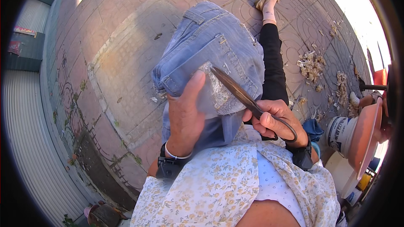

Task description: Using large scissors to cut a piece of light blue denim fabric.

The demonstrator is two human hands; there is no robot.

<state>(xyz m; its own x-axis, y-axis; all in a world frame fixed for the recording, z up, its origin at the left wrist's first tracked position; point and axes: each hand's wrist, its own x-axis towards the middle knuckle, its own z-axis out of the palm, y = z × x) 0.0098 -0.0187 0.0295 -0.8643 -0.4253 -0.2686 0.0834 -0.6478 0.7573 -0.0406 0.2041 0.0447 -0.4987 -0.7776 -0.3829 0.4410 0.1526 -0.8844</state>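
Observation:
A faded blue denim garment (189, 54), with belt loops and a stitched pocket, is draped over my lap. Below its pocket seam is a frayed, whitish patch (219, 90). My left hand (184, 115), partly smeared by motion, grips the cloth on the left, thumb on top beside the patch; its other fingers are mostly hidden. In my right hand (277, 122) are dark, rusty-looking metal scissors (235, 88), fingers wrapped at the handle loops. The blades look closed, their tip pointing up and left over the top of the frayed patch.
Patterned paving (139, 46) surrounds me, with piles of pale scraps (312, 65) to the right. My black-trousered leg (273, 54) stretches forward. At right stand a white bucket (340, 134) and a tilted orange-pink basin (367, 138). Ribbed shutters (33, 143) line the left.

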